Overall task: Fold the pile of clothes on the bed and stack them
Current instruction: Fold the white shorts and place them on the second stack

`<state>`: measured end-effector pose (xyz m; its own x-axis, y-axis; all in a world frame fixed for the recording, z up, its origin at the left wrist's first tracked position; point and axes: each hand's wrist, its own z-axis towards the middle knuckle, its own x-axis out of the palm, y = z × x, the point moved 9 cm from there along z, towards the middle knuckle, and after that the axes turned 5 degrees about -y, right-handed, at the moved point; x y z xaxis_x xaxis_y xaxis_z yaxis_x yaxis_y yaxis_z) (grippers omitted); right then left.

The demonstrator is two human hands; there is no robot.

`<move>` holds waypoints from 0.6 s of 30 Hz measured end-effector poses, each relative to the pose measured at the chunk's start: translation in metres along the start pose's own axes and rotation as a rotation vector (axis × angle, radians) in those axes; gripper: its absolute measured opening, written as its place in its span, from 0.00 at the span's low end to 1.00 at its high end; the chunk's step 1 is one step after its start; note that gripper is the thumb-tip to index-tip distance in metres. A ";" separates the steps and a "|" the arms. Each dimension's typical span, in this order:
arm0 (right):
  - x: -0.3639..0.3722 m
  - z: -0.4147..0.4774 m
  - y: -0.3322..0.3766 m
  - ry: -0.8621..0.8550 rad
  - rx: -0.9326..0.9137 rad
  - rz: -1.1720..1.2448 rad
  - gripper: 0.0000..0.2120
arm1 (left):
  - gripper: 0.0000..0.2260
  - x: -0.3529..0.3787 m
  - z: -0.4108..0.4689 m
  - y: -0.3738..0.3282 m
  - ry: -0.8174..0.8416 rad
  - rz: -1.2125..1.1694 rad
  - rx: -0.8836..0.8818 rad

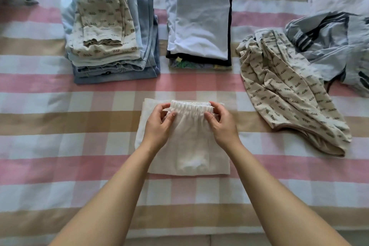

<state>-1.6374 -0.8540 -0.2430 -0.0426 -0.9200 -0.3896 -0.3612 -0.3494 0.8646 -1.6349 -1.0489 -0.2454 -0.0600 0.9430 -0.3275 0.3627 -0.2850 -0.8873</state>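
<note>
Both hands pinch the elastic waistband of the white garment [185, 142], which lies folded on the checked bedsheet [60, 166]. The left hand [159, 124] and right hand [221, 124] curl thumb and fingers round its corners, apparently lifting slightly; forearms extend forward, converging.

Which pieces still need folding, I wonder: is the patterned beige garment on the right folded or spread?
Spread, not folded: the patterned beige garment lies loose and rumpled.
</note>
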 end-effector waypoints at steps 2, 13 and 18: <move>0.003 0.008 -0.007 -0.036 -0.004 -0.067 0.19 | 0.13 0.003 0.008 0.011 -0.028 0.039 -0.025; -0.032 -0.023 -0.018 -0.372 0.058 -0.324 0.26 | 0.16 -0.050 -0.028 0.008 -0.407 0.388 0.077; -0.033 -0.047 -0.051 -0.316 0.279 -0.167 0.25 | 0.25 -0.058 -0.049 0.052 -0.326 0.315 -0.272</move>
<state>-1.5739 -0.8143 -0.2600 -0.2291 -0.7406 -0.6317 -0.6224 -0.3875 0.6801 -1.5675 -1.1098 -0.2565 -0.1798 0.7037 -0.6873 0.6354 -0.4503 -0.6273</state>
